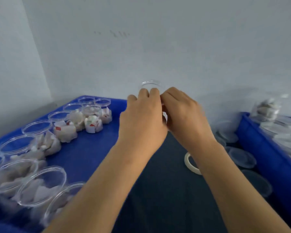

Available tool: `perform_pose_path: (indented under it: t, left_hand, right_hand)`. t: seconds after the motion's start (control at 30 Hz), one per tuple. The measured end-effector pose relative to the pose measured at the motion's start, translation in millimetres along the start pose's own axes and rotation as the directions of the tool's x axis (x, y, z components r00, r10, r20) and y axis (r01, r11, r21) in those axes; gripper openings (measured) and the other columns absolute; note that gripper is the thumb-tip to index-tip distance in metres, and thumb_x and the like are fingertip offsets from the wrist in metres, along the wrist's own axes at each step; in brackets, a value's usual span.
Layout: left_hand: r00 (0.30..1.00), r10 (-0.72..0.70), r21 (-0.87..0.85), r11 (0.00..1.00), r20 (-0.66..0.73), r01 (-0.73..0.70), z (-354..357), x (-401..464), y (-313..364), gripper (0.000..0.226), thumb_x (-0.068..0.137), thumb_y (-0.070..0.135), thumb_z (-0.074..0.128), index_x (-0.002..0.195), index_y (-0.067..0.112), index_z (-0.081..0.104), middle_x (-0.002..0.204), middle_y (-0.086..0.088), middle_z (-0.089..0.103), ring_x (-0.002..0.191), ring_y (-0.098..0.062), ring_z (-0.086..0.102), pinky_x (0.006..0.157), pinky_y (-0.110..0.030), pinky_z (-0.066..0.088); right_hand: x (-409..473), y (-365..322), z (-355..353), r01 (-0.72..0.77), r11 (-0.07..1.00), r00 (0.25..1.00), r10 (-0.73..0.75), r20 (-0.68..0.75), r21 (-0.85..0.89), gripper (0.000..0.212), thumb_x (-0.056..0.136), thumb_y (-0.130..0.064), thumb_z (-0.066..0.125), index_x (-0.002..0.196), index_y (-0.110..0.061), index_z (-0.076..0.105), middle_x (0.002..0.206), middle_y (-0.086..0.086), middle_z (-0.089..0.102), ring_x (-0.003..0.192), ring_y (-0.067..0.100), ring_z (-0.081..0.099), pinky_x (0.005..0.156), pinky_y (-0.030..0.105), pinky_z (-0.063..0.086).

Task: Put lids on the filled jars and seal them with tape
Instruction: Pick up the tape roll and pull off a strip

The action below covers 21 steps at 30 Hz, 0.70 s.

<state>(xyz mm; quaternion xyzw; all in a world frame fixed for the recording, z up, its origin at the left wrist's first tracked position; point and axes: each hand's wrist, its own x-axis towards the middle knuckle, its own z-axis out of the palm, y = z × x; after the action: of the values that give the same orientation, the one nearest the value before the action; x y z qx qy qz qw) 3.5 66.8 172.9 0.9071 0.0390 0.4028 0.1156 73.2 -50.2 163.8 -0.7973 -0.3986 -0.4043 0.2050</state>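
A clear plastic jar [150, 84] is held up in the middle of the head view, mostly hidden behind both hands; only its lidded top rim shows. My left hand [141, 118] grips the jar from the left with fingers curled over its top. My right hand [181, 113] grips it from the right, fingers curled against the side. A roll of pale tape [188, 161] lies on the dark surface below my right wrist. Several open filled jars [40, 187] stand in the blue tray [91, 148] at the left.
Loose clear lids [242, 158] lie on the dark surface at the right. A second blue bin [262, 148] at the far right holds more lids and a closed jar [267, 108]. A white wall stands close behind.
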Motion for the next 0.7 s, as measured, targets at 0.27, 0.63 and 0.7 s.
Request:
perform_pose_path:
  t: [0.27, 0.63, 0.7]
  left_hand:
    - [0.969, -0.108, -0.288, 0.942, 0.222, 0.171, 107.2, -87.7, 29.0, 0.060, 0.089, 0.026, 0.075, 0.141, 0.034, 0.045, 0.161, 0.010, 0.028, 0.125, -0.018, 0.038, 0.079, -0.036, 0.056]
    - [0.956, -0.262, -0.541, 0.790, 0.129, 0.289, 185.1, -93.5, -5.4, 0.079, 0.085, 0.028, 0.079, 0.155, 0.036, 0.044, 0.161, 0.009, 0.032, 0.135, -0.015, 0.041, 0.099, -0.034, 0.047]
    - [0.955, -0.269, -0.582, 0.761, 0.122, 0.288, 188.2, -95.5, -6.2, 0.081, 0.083, 0.042, 0.074, 0.156, 0.042, 0.039, 0.143, 0.033, 0.042, 0.126, -0.001, 0.044, 0.095, -0.020, 0.044]
  right_hand:
    - [-106.5, 48.8, 19.7, -0.169, 0.986, 0.959, 0.160, 0.235, 0.017, 0.033, 0.070, 0.010, 0.069, 0.096, -0.011, 0.067, 0.096, 0.000, 0.062, 0.078, 0.023, 0.062, 0.050, 0.046, 0.050]
    - [-117.2, 66.1, 66.5, -0.289, 0.946, 0.942, 0.254, 0.220, 0.149, 0.027, 0.091, -0.006, 0.061, 0.111, -0.020, 0.071, 0.108, -0.012, 0.062, 0.099, 0.016, 0.060, 0.070, 0.040, 0.056]
    - [-119.3, 69.6, 66.2, -0.309, 0.919, 0.948, 0.279, 0.151, 0.244, 0.028, 0.098, -0.013, 0.061, 0.122, -0.024, 0.073, 0.116, -0.017, 0.064, 0.108, 0.009, 0.061, 0.083, 0.033, 0.056]
